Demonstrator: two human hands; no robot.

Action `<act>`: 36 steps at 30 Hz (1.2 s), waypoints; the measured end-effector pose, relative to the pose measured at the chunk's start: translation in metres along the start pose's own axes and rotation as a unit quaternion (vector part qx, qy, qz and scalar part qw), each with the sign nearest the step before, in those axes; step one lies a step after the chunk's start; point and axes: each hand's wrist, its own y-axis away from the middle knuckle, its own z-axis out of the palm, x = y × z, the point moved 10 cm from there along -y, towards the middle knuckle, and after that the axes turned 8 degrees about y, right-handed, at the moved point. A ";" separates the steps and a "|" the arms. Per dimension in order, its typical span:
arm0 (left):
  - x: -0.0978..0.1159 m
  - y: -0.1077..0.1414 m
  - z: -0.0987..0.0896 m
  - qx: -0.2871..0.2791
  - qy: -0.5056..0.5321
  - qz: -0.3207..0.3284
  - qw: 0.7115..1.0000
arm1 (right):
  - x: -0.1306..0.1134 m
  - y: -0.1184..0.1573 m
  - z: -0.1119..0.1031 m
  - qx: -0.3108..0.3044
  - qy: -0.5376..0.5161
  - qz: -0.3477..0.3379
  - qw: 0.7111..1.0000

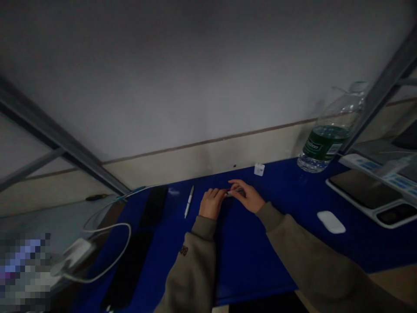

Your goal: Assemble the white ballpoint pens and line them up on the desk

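Observation:
Over the blue tabletop [250,248], my left hand [211,203] and my right hand [249,196] meet near the wall side. Between their fingertips is a small slim object [230,193], pale with a dark reddish bit; my fingers cover most of it, so its kind is unclear. The left fingers are bent together at its left end. My right thumb and fingers pinch it from the other side. A white pen [189,201] lies just left of my left hand. Beyond my right hand sits a small white charger plug [259,169].
A large clear bottle with a green label [325,139] stands at the back right. Near it are a white scale [368,191] and a white rounded case [331,222]. Two dark flat items, one a black slab [128,267], lie left. A white cable [130,239] loops over the left edge.

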 end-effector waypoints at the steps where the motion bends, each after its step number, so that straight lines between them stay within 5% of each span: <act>1: 0.001 0.000 0.001 -0.001 0.001 0.005 1.000 | 0.005 0.000 0.003 -0.011 -0.011 0.017 1.000; 15: 0.002 0.000 0.000 0.010 0.012 0.017 1.000 | 0.005 0.003 0.003 -0.013 -0.037 0.033 0.999; 20: -0.001 0.001 -0.006 0.009 0.039 -0.035 0.999 | 0.004 0.002 -0.009 0.032 -0.017 0.010 0.999; 27: -0.010 0.007 -0.011 -0.017 0.037 -0.154 0.987 | 0.011 -0.001 -0.009 0.022 -0.133 0.030 0.990; 36: -0.008 0.007 -0.008 -0.038 0.009 -0.150 0.988 | 0.014 -0.002 -0.006 0.009 -0.171 0.075 0.982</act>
